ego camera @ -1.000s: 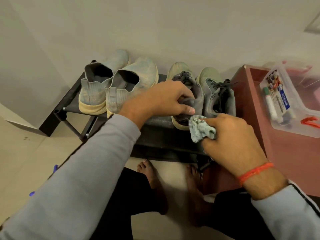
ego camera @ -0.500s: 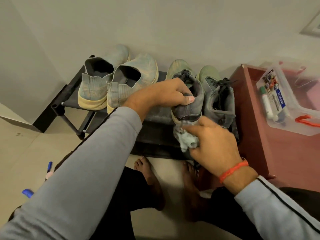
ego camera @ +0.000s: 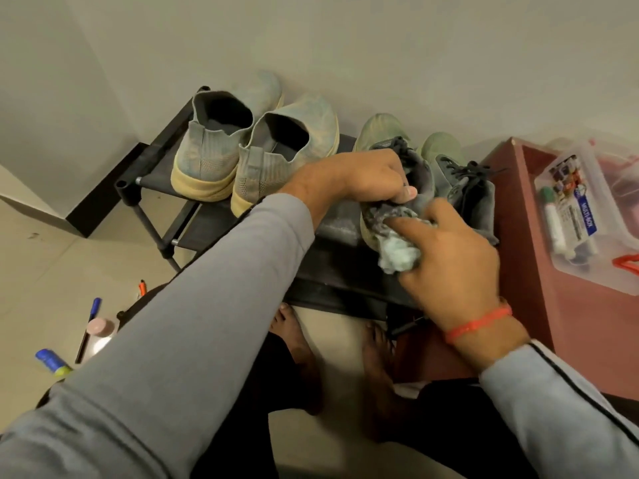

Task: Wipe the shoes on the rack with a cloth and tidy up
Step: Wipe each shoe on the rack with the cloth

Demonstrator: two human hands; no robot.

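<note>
A black shoe rack (ego camera: 162, 181) stands against the wall with two pairs on its top shelf. The left pair is pale blue knit slip-ons (ego camera: 221, 157) with yellowed soles. The right pair is grey-green laced sneakers. My left hand (ego camera: 366, 178) grips the heel of the left laced sneaker (ego camera: 380, 133). My right hand (ego camera: 453, 257) holds a crumpled pale blue cloth (ego camera: 397, 254) and presses it against that sneaker's heel and sole edge. The other laced sneaker (ego camera: 466, 195) sits just to the right.
A dark red cabinet (ego camera: 539, 271) stands right of the rack with a clear plastic box (ego camera: 587, 216) of markers on top. Pens (ego camera: 93, 305), a pink-capped bottle (ego camera: 100, 330) and a blue tube (ego camera: 52, 363) lie on the floor at left. My bare feet are below the rack.
My right hand has moved the cloth left and up onto the heel of the sneaker that my left hand grips. The view has tilted down slightly.
</note>
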